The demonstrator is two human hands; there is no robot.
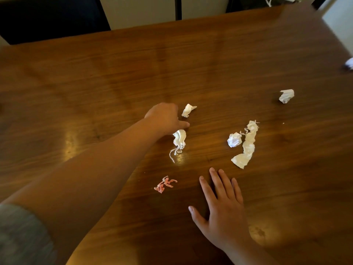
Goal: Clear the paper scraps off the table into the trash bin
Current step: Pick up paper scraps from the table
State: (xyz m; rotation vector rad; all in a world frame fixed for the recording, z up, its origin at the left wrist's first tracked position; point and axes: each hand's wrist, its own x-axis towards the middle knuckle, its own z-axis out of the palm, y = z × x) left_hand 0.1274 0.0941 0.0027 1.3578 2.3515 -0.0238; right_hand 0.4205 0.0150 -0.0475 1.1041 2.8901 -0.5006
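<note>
Clearly closest to the left hand [165, 119], fingers curled under, grasp impossible to tell: twisted white paper scrap [179, 139], touching its thumb side, long axis pointing back toward the body. Right hand [221, 205] flat, released, on brown wooden table [76, 83], nearer the long white crumpled strip [246, 148]. Shows no trash bin.

Blurred white scrap [349, 64] cut by right edge, left hand [164, 118] hiding its fingertips, grey sleeve [23, 236] blurred

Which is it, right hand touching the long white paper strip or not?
Apart. The head view shows bare table between the right hand and the long white paper strip.
</note>
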